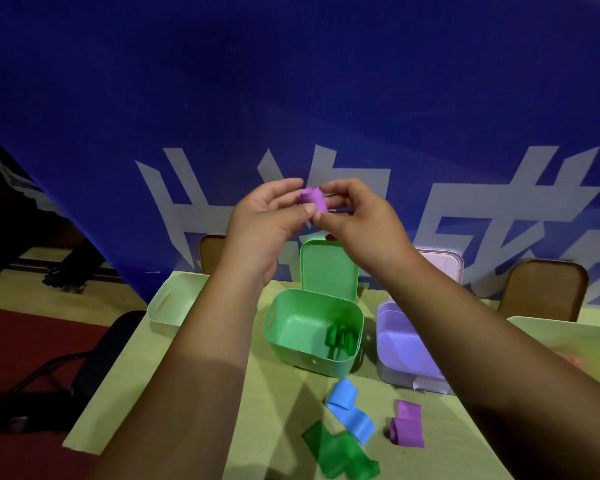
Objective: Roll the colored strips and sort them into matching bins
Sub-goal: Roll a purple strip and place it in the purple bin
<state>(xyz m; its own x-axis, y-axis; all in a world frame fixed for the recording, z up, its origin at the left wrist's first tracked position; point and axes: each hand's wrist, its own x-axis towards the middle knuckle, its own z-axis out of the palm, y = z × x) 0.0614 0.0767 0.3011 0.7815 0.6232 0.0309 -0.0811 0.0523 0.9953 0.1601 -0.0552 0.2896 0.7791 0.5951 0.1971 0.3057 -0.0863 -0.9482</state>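
Note:
Both hands are raised above the table and hold a rolled purple strip (312, 199) between them. My left hand (269, 216) pinches its left side and my right hand (355, 216) pinches its right side. Below stands the green bin (281, 327) with its lid up and rolled green strips (340, 341) inside. The purple bin (395, 341) is to its right, partly behind my right forearm. Loose on the table lie a blue strip (349, 410), a green strip (340, 455) and a part-rolled purple strip (407, 426).
A pale bin (167, 306) sits at the table's far left and another pale bin (575, 337) at the right. A blue banner (291, 98) hangs behind the table. Chairs stand beyond the far edge, and a black chair (94, 358) is left of the table.

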